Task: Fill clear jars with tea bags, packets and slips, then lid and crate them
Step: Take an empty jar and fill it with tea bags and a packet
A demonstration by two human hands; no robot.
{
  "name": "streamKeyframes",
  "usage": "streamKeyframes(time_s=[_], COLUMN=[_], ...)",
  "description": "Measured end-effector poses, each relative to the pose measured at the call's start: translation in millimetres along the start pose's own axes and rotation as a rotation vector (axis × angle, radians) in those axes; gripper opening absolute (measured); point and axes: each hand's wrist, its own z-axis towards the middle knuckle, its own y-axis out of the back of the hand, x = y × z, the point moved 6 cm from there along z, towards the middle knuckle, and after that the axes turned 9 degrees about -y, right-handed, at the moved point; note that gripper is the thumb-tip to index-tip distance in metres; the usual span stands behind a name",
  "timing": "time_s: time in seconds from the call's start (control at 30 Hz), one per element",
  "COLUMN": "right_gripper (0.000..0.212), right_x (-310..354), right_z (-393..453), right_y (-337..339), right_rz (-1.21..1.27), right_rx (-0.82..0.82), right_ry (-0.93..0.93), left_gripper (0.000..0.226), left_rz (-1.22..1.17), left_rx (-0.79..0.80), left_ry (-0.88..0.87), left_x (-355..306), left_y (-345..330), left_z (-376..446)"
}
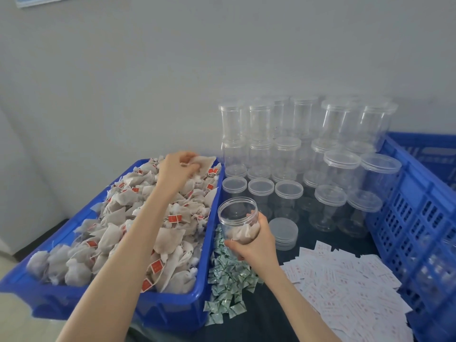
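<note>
My right hand [256,243] grips an open clear jar [237,215] just right of the blue bin [172,309], tilted a little, with tea bags lying in its bottom. My left hand [179,169] reaches over the far end of the bin and pinches a beige tea bag [206,162] lifted off the heap of tea bags [128,228] with red tags. The jar's loose lid [283,232] lies on the dark table to the right. Small green packets [227,275] are piled beside the bin. White printed slips [350,287] are spread at the right.
Several lidded empty clear jars [308,154] stand stacked in rows against the wall behind. A blue perforated crate [404,213] stands at the right edge, with jars dimly visible inside. The grey wall closes off the back.
</note>
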Motion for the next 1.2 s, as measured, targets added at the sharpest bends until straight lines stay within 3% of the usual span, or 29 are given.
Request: streamKeyframes(time_s=[0.07, 0.17, 0.4, 0.5, 0.67, 0.8, 0.9, 0.97, 1.0, 1.07, 1.13, 1.2], right_gripper=[0.087, 0.083, 0.079, 0.079, 0.088, 0.095, 0.089, 0.083, 0.082, 0.083, 0.084, 0.084], right_x=[0.0, -0.4, -0.3, 1.0, 1.7, -0.9, -0.2, 0.7, 1.2, 1.2, 0.0, -1.5], right_z=[0.2, -0.4, -2.9, -3.5, -3.7, -6.7, -6.4, -5.2, -5.0, -4.1, -3.5, -3.9], right_y=[-1.0, -2.3, -0.2, 3.6, 3.2, 0.4, 0.5, 2.5, 3.5, 5.0, 5.5, 5.3], right_rz=[0.006, -0.002, 0.004, 0.015, -0.010, -0.023, -0.004, 0.009, 0.018, 0.029, 0.035, 0.040], right_rx=[-0.001, -0.003, -0.008, -0.030, -0.001, 0.017, 0.006, -0.006, -0.006, -0.009, -0.018, -0.014], right_ry=[0.004, 0.003, 0.014, 0.014, 0.001, 0.002, -0.014, -0.021, -0.023, -0.024, -0.028, -0.032], left_gripper=[0.024, 0.030, 0.028, 0.021, 0.020, 0.023, 0.017, 0.012, 0.012, 0.020, 0.025, 0.024], left_rz=[-0.237, -0.396, -0.348, -0.140, 0.565, 0.659, 0.336, 0.065, 0.064, 0.394, 0.758, 0.907], left_rx=[0.073, 0.167, 0.371, 0.561, 0.857, 0.964, 0.870, 0.615, 0.441, 0.194, 0.177, 0.246], left_ry=[-0.017, -0.080, -0.164, -0.168, -0.406, -0.404, -0.303, -0.199, -0.148, -0.036, 0.109, 0.194], left_x=[-25.0, -58.9, -79.8, -68.7, -58.9, -49.4, -45.0, -32.2, -16.1, 22.4, 60.2, 84.2], left_y=[0.6, -1.5, -35.7, -64.5, -105.2, -113.7, -96.9, -72.6, -57.6, -30.2, -14.9, -15.1], left_z=[-3.3, -9.0, -29.4, -45.1, -62.9, -61.2, -49.4, -27.5, -12.9, 7.3, 8.3, -1.0])
